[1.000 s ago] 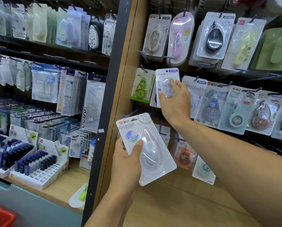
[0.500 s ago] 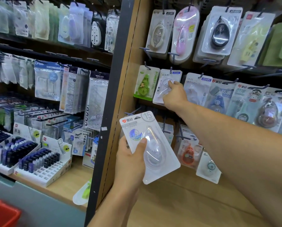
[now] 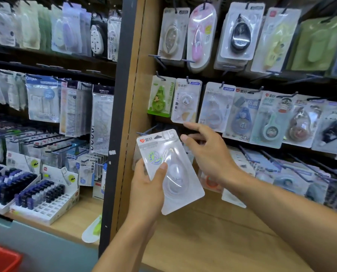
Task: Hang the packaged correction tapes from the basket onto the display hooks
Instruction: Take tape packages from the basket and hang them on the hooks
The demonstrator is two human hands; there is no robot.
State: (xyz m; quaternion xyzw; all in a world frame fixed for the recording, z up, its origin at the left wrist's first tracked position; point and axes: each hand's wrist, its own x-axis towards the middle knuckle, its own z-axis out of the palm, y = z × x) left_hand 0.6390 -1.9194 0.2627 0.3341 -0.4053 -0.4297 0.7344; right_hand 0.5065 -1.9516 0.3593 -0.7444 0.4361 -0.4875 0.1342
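- Correction tape pack [image 3: 168,169], a clear blister with a white card, sits in your left hand [image 3: 147,190]: thumb pressed across the front, fingers curled behind it, so the grip is firm.
- Its long axis runs tilted, with the card top and hang hole up and away from you toward the hooks, and the rounded blister end down toward your right forearm.
- Your right hand [image 3: 207,152] hovers just beside the pack's top edge, fingers loosely spread and holding nothing; it is the nearer hand to the hang hole.
- Just above and behind your left hand a bare hook [image 3: 146,132] juts from the wooden panel [image 3: 138,107]; I judge this the likely target, though blur leaves its tip unclear.
- Straight above your right hand hangs a white pack [image 3: 186,101] on its own peg, a green pack [image 3: 160,97] beside it.
- Down by your left elbow a red basket [image 3: 1,258] shows only a corner; you cannot see what is in it.
- Beyond your left hand, white trays [image 3: 44,211] hold rows of small dark boxes.
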